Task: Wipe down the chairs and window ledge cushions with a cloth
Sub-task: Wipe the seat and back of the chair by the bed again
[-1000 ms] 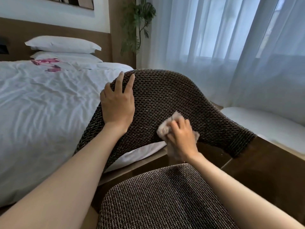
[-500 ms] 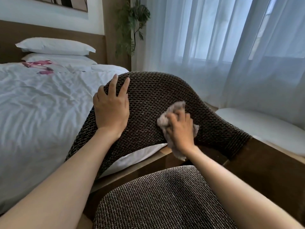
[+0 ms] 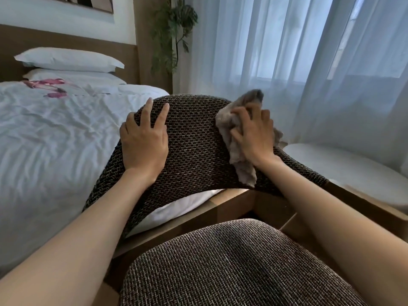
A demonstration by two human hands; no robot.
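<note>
Now, right hand (image 3: 254,138) tight around cloth (image 3: 228,125) on chair back (image 3: 194,151), left hand (image 3: 143,144) flat

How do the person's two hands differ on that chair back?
The left hand lies bare and flat, fingers spread, on the left of the backrest. The right hand has curled fingers and holds a crumpled cloth against the backrest's right side. Both rest on the woven backrest.

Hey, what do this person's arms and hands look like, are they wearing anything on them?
Nothing worn that shows. The left arm and right arm are bare up to the picture's edge, with no sleeves or cuffs. The left grip and right grip are bare hands: no gloves, rings, watch or bracelet in view.
</note>
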